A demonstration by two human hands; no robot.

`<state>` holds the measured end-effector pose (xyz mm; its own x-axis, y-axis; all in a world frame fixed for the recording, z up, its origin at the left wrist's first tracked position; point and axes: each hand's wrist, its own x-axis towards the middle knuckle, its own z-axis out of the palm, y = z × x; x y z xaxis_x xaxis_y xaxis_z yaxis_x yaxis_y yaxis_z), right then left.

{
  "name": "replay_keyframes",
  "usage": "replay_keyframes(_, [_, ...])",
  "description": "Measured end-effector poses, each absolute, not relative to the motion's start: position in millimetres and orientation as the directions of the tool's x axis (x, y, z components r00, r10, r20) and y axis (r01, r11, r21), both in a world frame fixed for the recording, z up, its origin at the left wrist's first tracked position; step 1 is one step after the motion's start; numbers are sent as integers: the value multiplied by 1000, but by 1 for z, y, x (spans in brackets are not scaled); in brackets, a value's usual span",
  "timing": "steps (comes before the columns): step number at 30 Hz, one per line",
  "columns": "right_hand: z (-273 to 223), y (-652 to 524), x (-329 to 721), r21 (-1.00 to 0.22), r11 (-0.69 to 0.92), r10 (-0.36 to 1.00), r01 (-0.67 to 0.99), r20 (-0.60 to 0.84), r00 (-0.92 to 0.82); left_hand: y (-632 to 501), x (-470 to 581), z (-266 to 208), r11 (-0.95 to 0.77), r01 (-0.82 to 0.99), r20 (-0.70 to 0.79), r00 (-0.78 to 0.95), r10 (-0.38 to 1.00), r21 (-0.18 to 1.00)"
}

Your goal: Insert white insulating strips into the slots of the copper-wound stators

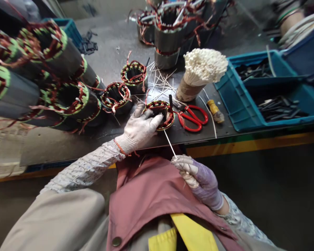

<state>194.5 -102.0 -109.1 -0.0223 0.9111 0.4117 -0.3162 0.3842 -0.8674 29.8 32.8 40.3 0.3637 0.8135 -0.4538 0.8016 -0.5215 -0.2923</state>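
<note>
My left hand (pixel 140 127), in a white knit glove, grips a motor stator (pixel 169 122) with copper windings at the table's front edge, thumb and fingers over its rim. Below and to the right, my right hand (pixel 197 176), in a white and purple glove, pinches the end of a thin white cord (pixel 170 143). The cord runs taut from the stator's near rim to those fingertips. Red-handled scissors (pixel 192 118) lie just right of the stator. Two more small stators, one at the left (pixel 116 97) and one behind (pixel 134 75), stand close by.
Larger stators (pixel 65 97) are stacked at the left, others (pixel 169 31) at the back. A bundle of white cotton-tipped sticks (pixel 204 66) stands behind the scissors. Loose white strips (pixel 159 83), a yellow-handled tool (pixel 215 109) and blue bins (pixel 240 108) of black pieces lie around. Another person's arm (pixel 291 21) shows top right.
</note>
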Motion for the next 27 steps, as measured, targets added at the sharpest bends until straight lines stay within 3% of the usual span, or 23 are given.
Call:
replay_keyframes(6, [-118, -92, 180, -884, 297, 947, -361, 321, -7, 31, 41, 39, -560, 784, -471, 401, 785, -266])
replay_keyframes(20, [-123, -87, 173, -882, 189, 980, -432, 200, 20, 37, 34, 27, -443, 877, -460, 321, 828, -184])
replay_keyframes(24, [-125, -52, 138, -889, 310, 950, -337, 274, 152, 22, 31, 18, -252, 963, -295, 213, 931, -99])
replay_keyframes(27, [-122, -39, 131, -920, 297, 942, -254, 239, 235, 7, 27, 6, -177, 984, -160, 179, 971, 27])
